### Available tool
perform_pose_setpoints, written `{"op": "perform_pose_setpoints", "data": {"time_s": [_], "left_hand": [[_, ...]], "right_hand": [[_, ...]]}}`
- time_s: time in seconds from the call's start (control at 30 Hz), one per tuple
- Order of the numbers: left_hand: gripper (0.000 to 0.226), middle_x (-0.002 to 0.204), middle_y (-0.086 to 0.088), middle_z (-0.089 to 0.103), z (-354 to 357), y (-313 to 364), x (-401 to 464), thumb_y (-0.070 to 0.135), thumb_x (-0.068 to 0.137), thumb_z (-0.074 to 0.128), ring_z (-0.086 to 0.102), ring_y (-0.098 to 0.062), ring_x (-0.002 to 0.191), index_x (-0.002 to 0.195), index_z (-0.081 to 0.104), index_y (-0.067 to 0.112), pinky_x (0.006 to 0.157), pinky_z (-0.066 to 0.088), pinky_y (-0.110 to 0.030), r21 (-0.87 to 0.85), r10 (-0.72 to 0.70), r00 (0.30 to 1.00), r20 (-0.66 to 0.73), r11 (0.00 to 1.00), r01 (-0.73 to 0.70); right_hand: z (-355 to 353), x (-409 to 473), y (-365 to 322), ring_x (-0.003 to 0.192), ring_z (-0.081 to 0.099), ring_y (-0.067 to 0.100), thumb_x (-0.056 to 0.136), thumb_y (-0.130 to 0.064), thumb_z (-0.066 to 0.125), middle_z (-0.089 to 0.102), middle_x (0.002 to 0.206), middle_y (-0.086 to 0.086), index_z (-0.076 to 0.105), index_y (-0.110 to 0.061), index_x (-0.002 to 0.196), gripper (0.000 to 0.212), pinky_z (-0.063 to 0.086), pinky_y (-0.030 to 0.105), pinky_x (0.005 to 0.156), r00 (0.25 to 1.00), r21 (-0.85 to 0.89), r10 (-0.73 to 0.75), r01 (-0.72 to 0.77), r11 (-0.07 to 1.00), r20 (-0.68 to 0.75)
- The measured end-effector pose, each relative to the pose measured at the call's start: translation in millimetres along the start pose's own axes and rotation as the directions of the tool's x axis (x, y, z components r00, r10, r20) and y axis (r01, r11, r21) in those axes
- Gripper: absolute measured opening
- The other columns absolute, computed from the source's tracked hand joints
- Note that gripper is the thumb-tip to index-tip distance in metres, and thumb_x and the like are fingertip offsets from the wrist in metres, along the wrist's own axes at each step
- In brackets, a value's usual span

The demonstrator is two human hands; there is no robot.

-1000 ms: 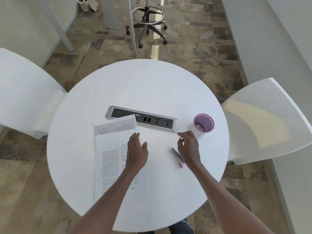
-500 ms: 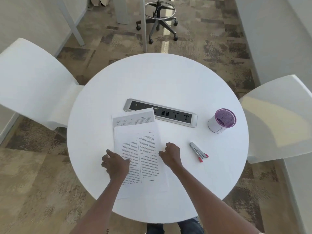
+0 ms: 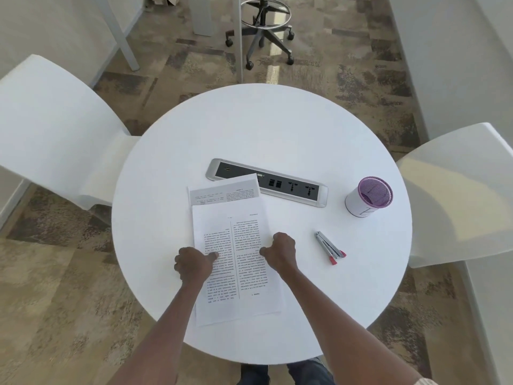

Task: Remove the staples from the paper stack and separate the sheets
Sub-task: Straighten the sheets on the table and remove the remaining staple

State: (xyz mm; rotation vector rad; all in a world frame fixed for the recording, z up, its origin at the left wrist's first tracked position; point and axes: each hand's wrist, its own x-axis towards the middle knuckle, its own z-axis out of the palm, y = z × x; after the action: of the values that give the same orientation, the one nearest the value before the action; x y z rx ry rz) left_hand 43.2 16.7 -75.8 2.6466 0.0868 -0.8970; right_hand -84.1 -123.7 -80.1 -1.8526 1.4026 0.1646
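Head view looks down on a round white counter (image 3: pixel 277 129). The paper stack (image 3: pixel 236 245) lies near its 6 o'clock edge, printed side up with the text upside down to the person, and a second sheet (image 3: pixel 222 191) shows from under its far end, overlapping the socket strip (image 3: pixel 291 186) at the middle. The left hand (image 3: pixel 193 263) grips the stack's left edge, thumb on top of the page and fingers curled. The right hand (image 3: pixel 280 251) sits at the right edge, closed the same way with the thumb on the paper; whether its fingers reach under the sheet cannot be told. Holding both long edges probably serves to square or turn the stack so its stapled corner comes within reach; no staple can be made out. The staple remover (image 3: pixel 330 248) lies untouched at 4 o'clock, close to the right hand. A purple-rimmed cup (image 3: pixel 369 197) stands at 3 o'clock, perhaps for the pulled staples.
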Motion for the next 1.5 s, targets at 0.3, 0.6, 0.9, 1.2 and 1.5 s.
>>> {"op": "perform_pose_setpoints", "data": {"time_s": [0.3, 0.6, 0.9, 1.2, 1.5], "left_hand": [[0.075, 0.134, -0.031, 0.044, 4, 5, -7, 0.027, 0.08, 0.08, 0.042, -0.044, 0.127, 0.13, 0.041, -0.012, 0.099, 0.042, -0.049, -0.013, 0.009, 0.998, -0.056, 1.0, -0.01], [0.088, 0.126, -0.028, 0.053, 9, 15, -18, 0.033, 0.066, 0.09, 0.053, -0.043, 0.116, 0.124, 0.04, -0.011, 0.089, 0.05, -0.049, 0.061, 0.018, 0.992, -0.129, 0.998, -0.01], [0.085, 0.126, -0.03, 0.048, 11, 11, -19, 0.032, 0.068, 0.089, 0.05, -0.043, 0.116, 0.123, 0.041, -0.012, 0.087, 0.051, -0.05, 0.052, 0.043, 0.99, -0.135, 0.998, -0.036], [0.085, 0.124, -0.03, 0.047, 11, 4, -18, 0.032, 0.066, 0.09, 0.05, -0.043, 0.113, 0.121, 0.043, -0.011, 0.086, 0.051, -0.05, 0.003, 0.076, 0.985, -0.157, 0.997, -0.077], [0.084, 0.123, -0.031, 0.048, 10, 4, -20, 0.031, 0.066, 0.09, 0.051, -0.044, 0.113, 0.12, 0.044, -0.013, 0.089, 0.049, -0.05, -0.009, 0.104, 0.981, -0.166, 0.994, -0.107]], "right_hand": [[-2, 2, 0, 0.068, 0.039, 0.024, 0.075, -0.009, 0.076, 0.04, 0.068, 0.001, 0.027, -0.017, 0.06, 0.052, 0.022, 0.026, 0.044, 1.0, 0.009, -0.002, 0.002, 1.0, 0.013], [-1, 2, -1, 0.047, 0.029, 0.014, 0.071, -0.008, 0.079, 0.035, 0.059, -0.003, 0.03, -0.016, 0.059, 0.051, 0.021, 0.026, 0.041, 0.998, 0.054, 0.063, -0.064, 0.996, 0.024], [2, 6, -2, 0.106, 0.059, 0.031, 0.073, -0.009, 0.081, 0.061, 0.111, 0.012, 0.059, 0.001, 0.108, 0.042, 0.051, 0.036, 0.086, 0.983, 0.195, 0.167, -0.178, 0.964, 0.069], [5, 0, 0, 0.102, 0.055, 0.026, 0.079, -0.007, 0.071, 0.057, 0.119, 0.011, 0.048, -0.009, 0.119, 0.046, 0.044, 0.033, 0.082, 0.996, 0.22, 0.089, -0.087, 0.972, 0.004], [10, -4, -12, 0.1, 0.063, 0.031, 0.08, -0.008, 0.064, 0.067, 0.108, 0.012, 0.058, -0.005, 0.099, 0.02, 0.056, 0.041, 0.084, 0.999, 0.148, 0.032, -0.034, 0.988, 0.016]]}}
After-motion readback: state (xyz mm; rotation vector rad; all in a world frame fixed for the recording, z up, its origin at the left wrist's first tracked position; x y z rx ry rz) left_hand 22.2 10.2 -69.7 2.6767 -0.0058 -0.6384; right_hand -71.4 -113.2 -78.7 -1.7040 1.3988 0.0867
